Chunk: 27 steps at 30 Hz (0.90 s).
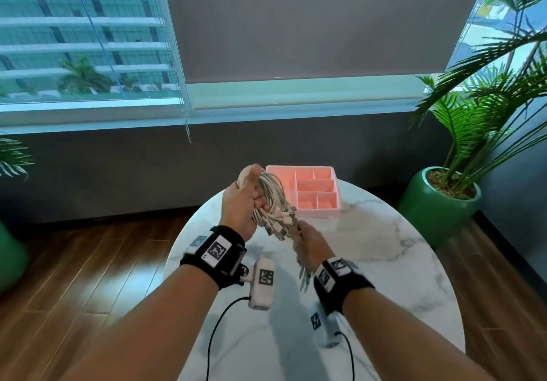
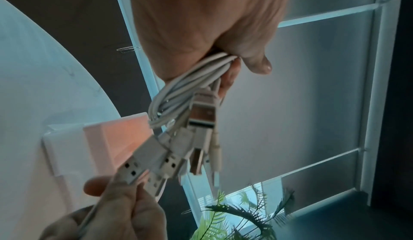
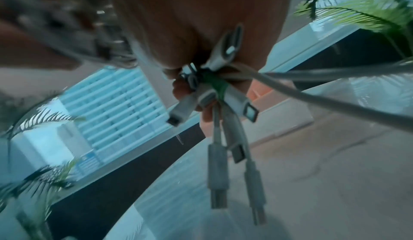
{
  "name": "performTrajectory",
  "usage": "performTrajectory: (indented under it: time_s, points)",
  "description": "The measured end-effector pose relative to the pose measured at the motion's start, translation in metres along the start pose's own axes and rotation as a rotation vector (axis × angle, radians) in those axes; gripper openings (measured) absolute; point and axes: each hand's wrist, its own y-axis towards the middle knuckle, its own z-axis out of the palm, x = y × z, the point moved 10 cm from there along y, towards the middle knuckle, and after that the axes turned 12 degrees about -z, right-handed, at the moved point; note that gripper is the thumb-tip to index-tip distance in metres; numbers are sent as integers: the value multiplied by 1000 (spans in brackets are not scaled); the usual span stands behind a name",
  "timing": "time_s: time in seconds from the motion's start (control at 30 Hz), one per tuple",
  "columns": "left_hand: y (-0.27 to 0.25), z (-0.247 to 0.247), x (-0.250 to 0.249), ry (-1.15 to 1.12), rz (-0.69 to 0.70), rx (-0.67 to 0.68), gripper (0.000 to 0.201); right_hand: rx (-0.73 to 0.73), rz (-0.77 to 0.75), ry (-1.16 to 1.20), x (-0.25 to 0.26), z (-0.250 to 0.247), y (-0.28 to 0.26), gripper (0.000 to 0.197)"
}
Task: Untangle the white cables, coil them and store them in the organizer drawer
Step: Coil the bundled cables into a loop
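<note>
While we hold the bundle of white cables [image 1: 273, 200] up in the air above the marble table [image 1: 370, 262], its long axis slants from the far upper left down toward us and to the right. The looped strands sit at the top of the bundle; the loose ends with their USB plugs [image 1: 282, 223] fan out at the bottom.

Our left hand [image 1: 244, 203] is at the upper part of the bundle and is the one bearing it: the fingers and thumb are curled tight around the gathered strands, as the left wrist view shows plainly. Our right hand [image 1: 307, 243] is at the lower end of the bundle, nearer to us. Its fingertips [image 2: 125, 189] pinch one plug, and in the right wrist view, which is blurred, several more plug ends [image 3: 223, 109] hang from its curled fingers.

Beyond the bundle, farther from us and slightly right, the pink organizer drawer [image 1: 331, 212] rests on the table; its compartments look empty as far as we can see. We judge that the cables are not yet separated, so drawing one plug away from the bundle along its slant seems the step in hand.

To the right of the bundle, well apart, a potted palm [image 1: 444, 200] stands on the floor.
</note>
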Motion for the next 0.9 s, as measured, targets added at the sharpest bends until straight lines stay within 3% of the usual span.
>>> performTrajectory:
  time_s: [0.1,0.23,0.37,0.5,0.57,0.67,0.9]
  points:
    - [0,-10,13,47,40,-61,41,56,41,-79,-9,27,-9,8]
    - [-1,-22,27,84,46,-165,43,155,101,31,-13,66,-15,21]
    - [-1,-33,34,104,84,-240,38,271,152,124,-5,85,-23,17]
    - [-6,-42,38,8,79,-319,38,202,323,543,-15,90,-36,22]
    - [-7,-42,37,-54,81,-325,37,140,365,628,-24,87,-38,28]
    - [-8,-43,35,-35,97,-351,38,164,359,502,-23,85,-38,33]
    - [-5,-50,41,253,164,-312,35,411,245,67,21,72,-46,18]
